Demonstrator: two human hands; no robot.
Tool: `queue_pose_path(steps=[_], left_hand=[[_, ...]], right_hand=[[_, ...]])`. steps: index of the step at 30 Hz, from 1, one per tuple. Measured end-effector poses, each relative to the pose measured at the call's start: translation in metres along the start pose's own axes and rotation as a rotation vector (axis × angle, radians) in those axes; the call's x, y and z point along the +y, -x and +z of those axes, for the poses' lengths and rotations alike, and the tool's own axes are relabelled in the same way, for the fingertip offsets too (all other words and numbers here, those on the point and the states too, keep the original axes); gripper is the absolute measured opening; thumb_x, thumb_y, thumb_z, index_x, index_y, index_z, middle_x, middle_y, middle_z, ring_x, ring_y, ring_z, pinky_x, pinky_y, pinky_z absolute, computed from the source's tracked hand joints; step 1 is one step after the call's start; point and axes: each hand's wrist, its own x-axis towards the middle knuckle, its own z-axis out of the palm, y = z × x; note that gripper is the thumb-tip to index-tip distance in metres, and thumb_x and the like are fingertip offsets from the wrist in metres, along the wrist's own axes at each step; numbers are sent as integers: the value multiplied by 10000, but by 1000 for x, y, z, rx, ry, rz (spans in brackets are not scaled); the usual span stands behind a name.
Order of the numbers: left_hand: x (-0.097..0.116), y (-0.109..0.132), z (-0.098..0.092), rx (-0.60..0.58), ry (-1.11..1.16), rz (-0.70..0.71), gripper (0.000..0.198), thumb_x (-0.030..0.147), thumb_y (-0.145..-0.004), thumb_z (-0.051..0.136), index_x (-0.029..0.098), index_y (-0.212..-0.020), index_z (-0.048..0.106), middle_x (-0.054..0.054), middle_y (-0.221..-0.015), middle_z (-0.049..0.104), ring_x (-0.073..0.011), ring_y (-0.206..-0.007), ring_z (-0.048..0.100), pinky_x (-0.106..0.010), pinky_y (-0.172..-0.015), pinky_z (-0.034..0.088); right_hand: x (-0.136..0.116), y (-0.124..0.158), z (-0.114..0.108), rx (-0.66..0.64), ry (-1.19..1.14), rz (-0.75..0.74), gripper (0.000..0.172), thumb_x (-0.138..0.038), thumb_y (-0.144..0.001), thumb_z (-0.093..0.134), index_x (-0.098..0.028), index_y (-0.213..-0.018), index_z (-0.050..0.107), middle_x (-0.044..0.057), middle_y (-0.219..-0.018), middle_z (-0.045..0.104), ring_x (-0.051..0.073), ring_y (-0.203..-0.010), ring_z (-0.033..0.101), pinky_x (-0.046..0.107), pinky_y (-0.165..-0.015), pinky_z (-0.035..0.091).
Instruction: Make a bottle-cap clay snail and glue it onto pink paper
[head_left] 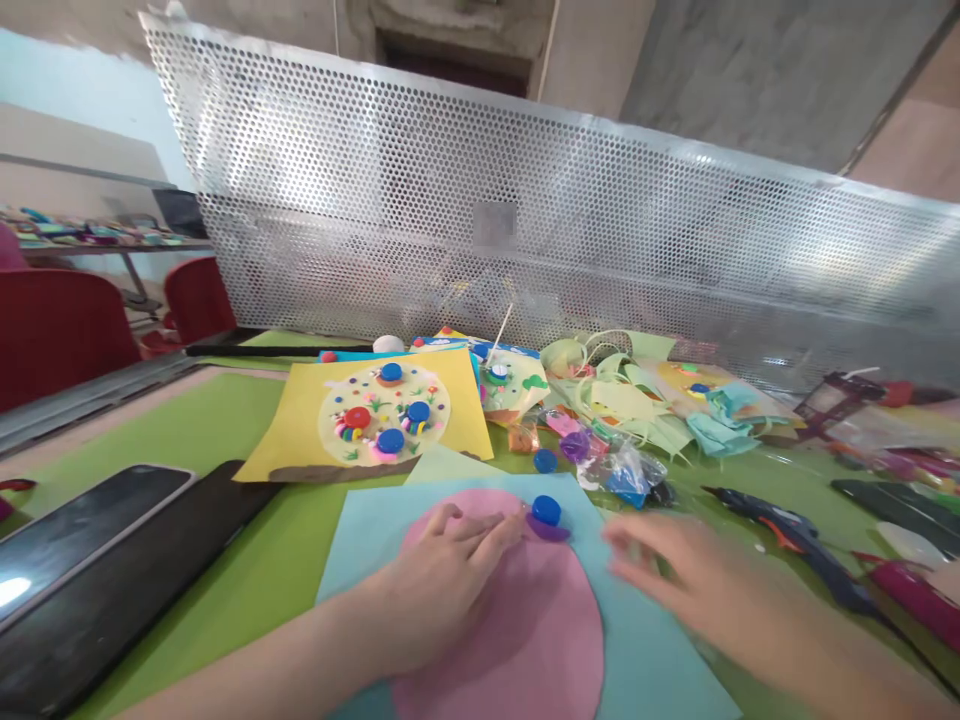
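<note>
A light blue sheet of paper (360, 540) lies in front of me with a large pink paper circle (540, 620) on it. At the circle's upper right edge sits a blue bottle cap (546, 510) with a flat purple piece (549, 530) beneath it. My left hand (457, 565) rests on the pink circle, fingers loosely spread, tips close to the purple piece; I cannot tell whether they touch it. My right hand (675, 565) is over the right side of the sheet, blurred by motion, and whether its fingers hold anything is unclear.
A yellow card (292, 420) decorated with bottle caps lies behind the sheet. Beside it are a loose blue cap (545, 461), plastic bags (622, 465) and green paper scraps (630, 400). A glue gun (787, 540) lies right, a phone (97, 520) left. A perforated metal panel (420, 200) stands behind.
</note>
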Motion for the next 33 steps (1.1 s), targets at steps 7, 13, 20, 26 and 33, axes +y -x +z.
queue_pose_path(steps=[7, 13, 20, 26, 33], left_hand=[[2, 4, 0, -5, -57, -23, 528, 108, -901, 284, 52, -1409, 152, -150, -1363, 446, -256, -1211, 451, -441, -1004, 306], [3, 2, 2, 29, -70, -5, 489, 114, -916, 284, 43, -1394, 208, -171, -1342, 464, -267, -1201, 458, -456, -983, 331], [2, 1, 1, 32, -22, -83, 569, 213, -915, 374, 79, -1421, 151, -177, -1346, 459, -277, -1186, 479, -460, -1007, 327], [0, 8, -9, -107, 224, -55, 763, 579, -865, 353, 157, -1437, 76, -105, -1491, 118, -314, -1366, 133, -546, -1087, 142], [-7, 12, -16, -170, 241, -45, 730, 587, -856, 368, 250, -1430, 68, -39, -1491, 109, -281, -1366, 136, -525, -1096, 101]], right_hand=[[-40, -68, 25, -62, -50, -68, 340, -347, -863, 435, -183, -1112, 599, 91, -1103, 618, 237, -878, 621, 350, -752, 469], [-32, -56, 32, -124, -113, -68, 273, -328, -848, 484, -205, -1047, 626, 75, -1092, 616, 248, -955, 597, 372, -840, 445], [-23, -61, 24, 29, -313, -47, 321, -389, -849, 411, -188, -1008, 605, 77, -963, 643, 194, -749, 616, 321, -697, 482], [-20, -57, 6, -89, -453, 43, 288, -407, -822, 427, -186, -826, 612, 26, -724, 646, 153, -578, 569, 260, -547, 454], [-24, -48, 11, -179, -429, -11, 238, -385, -814, 489, -201, -892, 619, 27, -867, 652, 153, -666, 586, 262, -615, 448]])
